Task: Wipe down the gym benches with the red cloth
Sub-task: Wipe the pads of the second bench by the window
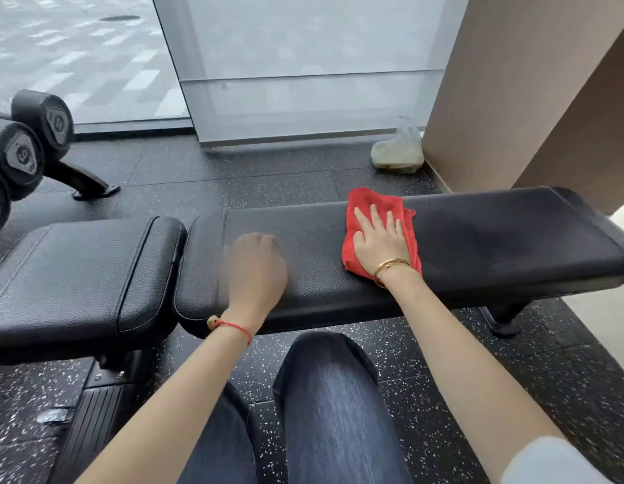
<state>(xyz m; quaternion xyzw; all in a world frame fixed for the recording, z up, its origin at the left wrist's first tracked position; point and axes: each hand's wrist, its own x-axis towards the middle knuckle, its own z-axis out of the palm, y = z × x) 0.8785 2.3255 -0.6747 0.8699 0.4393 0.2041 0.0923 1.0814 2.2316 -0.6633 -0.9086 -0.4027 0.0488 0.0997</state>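
I start with the biggest thing in front of me: the long black padded desk (478,246), which runs out to either side beneath my hands, its grained cover taut and slightly cushioned. Just left of my left hand, across a narrow gap, sits the shorter seat pad (76,274) of the same bench. Well beyond my left hand, on the speckled floor, a rack of dumbbells (24,148) stands; far past my right hand a plastic bag (398,151) slumps against the wall.

My left hand (256,274) rests on the pad with fingers curled under, loosely closed and holding nothing, and I judge it is just bracing me. My right hand (382,241) lies flat with fingers spread wide, pressing down on the red cloth (370,211), which is trapped between palm and pad and pokes out beyond my fingertips and on both sides of the wrist.

The cloth looks like soft, limp terry, very light, and I expect it to bunch or fold if pushed by one edge. I judge the best hold is a flat palm over its middle, with fingers pinning the leading edge. The padding should give a little under pressure, and the cover looks smooth enough for the cloth to slide. The stretch to the right of my right hand looks yet to be wiped.
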